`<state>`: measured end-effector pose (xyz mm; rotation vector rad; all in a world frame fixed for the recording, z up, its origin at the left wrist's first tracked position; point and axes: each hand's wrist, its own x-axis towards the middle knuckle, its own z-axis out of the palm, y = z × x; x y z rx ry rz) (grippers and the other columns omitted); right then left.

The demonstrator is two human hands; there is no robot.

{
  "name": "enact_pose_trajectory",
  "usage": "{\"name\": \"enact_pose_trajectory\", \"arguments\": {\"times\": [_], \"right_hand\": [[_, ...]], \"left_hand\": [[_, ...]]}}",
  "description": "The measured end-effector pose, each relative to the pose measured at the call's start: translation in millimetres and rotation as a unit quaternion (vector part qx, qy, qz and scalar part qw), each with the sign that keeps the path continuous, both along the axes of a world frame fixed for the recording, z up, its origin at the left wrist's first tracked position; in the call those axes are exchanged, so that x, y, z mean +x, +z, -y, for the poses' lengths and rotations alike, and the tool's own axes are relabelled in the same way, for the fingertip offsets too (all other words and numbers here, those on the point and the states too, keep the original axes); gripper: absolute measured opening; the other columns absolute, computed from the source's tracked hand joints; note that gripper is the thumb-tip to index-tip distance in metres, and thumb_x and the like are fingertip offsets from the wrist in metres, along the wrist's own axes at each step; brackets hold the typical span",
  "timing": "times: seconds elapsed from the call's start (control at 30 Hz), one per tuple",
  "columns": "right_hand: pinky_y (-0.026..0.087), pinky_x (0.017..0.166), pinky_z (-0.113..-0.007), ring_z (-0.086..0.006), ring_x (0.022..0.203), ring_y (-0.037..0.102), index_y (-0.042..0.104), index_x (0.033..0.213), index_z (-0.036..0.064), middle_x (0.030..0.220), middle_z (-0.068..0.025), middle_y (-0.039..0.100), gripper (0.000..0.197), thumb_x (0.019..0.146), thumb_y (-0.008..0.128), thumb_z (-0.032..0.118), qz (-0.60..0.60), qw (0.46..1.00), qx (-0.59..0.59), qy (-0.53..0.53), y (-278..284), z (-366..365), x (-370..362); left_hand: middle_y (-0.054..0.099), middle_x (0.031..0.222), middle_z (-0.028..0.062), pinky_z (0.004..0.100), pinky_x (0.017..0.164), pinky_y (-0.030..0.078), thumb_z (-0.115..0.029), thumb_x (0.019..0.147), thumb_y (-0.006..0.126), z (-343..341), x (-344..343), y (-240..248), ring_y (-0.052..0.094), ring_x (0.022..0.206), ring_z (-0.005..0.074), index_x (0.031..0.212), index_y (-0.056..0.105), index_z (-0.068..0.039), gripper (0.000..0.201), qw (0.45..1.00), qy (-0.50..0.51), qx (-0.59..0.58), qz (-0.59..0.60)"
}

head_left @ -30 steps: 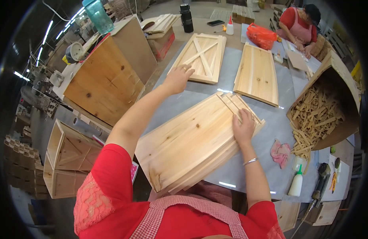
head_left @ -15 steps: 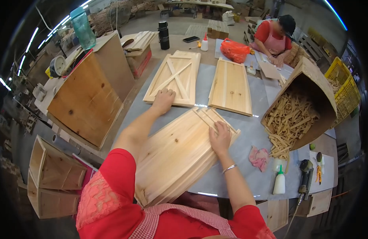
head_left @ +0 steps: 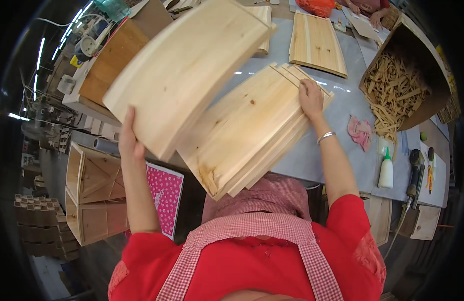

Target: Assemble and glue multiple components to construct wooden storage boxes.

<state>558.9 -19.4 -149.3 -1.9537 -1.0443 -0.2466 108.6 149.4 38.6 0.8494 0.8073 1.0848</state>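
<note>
My left hand (head_left: 131,138) grips the near left edge of a pale wooden panel (head_left: 176,70), which is raised and tilted above the table. Its smooth face is toward me, and whatever is on its other side is hidden. Below and to the right lies a stack of similar tapered panels (head_left: 247,130), stepped along the right side, with narrow strips across the far ends. My right hand (head_left: 311,98), a bracelet at its wrist, has its fingers curled on the far right end of that stack. The raised panel partly covers another panel (head_left: 263,30) behind it.
Farther back lies a wooden panel (head_left: 319,44). A tipped carton (head_left: 410,32) spills wood strips on the right, near a pink cloth (head_left: 360,131), a glue bottle (head_left: 386,170) and a black power tool (head_left: 416,168). Another person's hand (head_left: 376,20) shows at the back.
My left hand has come back toward me from the X-braced panel and now holds a raised panel. My right hand stays at the stack's far end. The view has tipped downward.
</note>
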Motion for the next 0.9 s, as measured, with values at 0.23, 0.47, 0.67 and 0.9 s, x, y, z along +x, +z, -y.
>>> {"name": "enact_pose_trajectory", "arguments": {"times": [0.23, 0.47, 0.67, 0.9], "right_hand": [[0.044, 0.093, -0.046, -0.0398, 0.108, 0.058, 0.066, 0.102, 0.0000, 0.110, -0.0223, 0.065, 0.040, 0.098, 0.041, 0.031, -0.093, 0.995, 0.007, 0.033, 5, -3, 6], [0.044, 0.091, -0.048, -0.0422, 0.105, 0.057, 0.065, 0.098, -0.0013, 0.108, -0.0244, 0.064, 0.045, 0.099, 0.039, 0.036, -0.110, 0.993, -0.009, 0.046, 11, -2, 4], [0.046, 0.095, -0.046, -0.0358, 0.107, 0.061, 0.071, 0.100, 0.0056, 0.110, -0.0169, 0.068, 0.037, 0.094, 0.049, 0.035, 0.046, 0.997, -0.025, 0.057, 21, 6, -8], [0.042, 0.098, -0.045, -0.0335, 0.107, 0.061, 0.067, 0.108, 0.0037, 0.107, -0.0152, 0.069, 0.029, 0.088, 0.059, 0.023, 0.074, 0.997, -0.006, 0.038, 42, -5, -88]], "left_hand": [[0.052, 0.140, 0.0185, 0.0460, 0.106, 0.045, -0.031, 0.097, 0.061, 73, -76, -98, 0.053, 0.127, 0.0326, 0.143, 0.041, 0.000, 0.058, 0.973, -0.094, -0.200, 0.066], [0.057, 0.134, 0.0180, 0.0449, 0.101, 0.050, -0.028, 0.095, 0.066, 85, -68, -128, 0.058, 0.121, 0.0305, 0.137, 0.046, 0.002, 0.056, 0.969, -0.083, -0.228, 0.046], [0.060, 0.128, 0.0176, 0.0417, 0.092, 0.055, -0.019, 0.092, 0.069, 98, -47, -135, 0.063, 0.112, 0.0282, 0.134, 0.047, 0.005, 0.053, 0.983, -0.009, -0.133, -0.126], [0.059, 0.130, 0.0169, 0.0406, 0.097, 0.053, -0.019, 0.093, 0.069, 97, -54, -129, 0.061, 0.116, 0.0284, 0.136, 0.048, 0.003, 0.052, 0.978, -0.068, -0.146, -0.132]]}}
